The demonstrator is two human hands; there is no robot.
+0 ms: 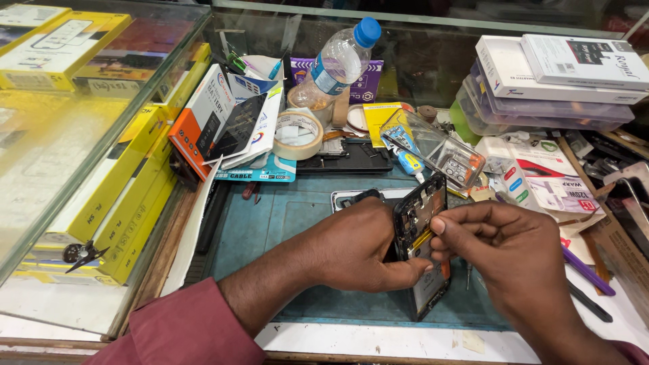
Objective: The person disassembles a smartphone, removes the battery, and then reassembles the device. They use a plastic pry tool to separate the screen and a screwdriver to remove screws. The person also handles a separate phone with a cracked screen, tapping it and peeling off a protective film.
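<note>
Head cam: opened phone is propped on edge over the blue mat, long axis running from near the table's front edge up and away, open back facing right. Left hand is wrapped around it, covering most of its left side. Right hand fingertips are pinched on a yellow strip inside; can't make out the details.

1. The left hand grips an opened phone, tilted on edge above the blue work mat.
2. The right hand pinches a yellow strip on the phone's exposed inside.
3. A tape roll and a plastic bottle sit near the mat's far edge.
</note>
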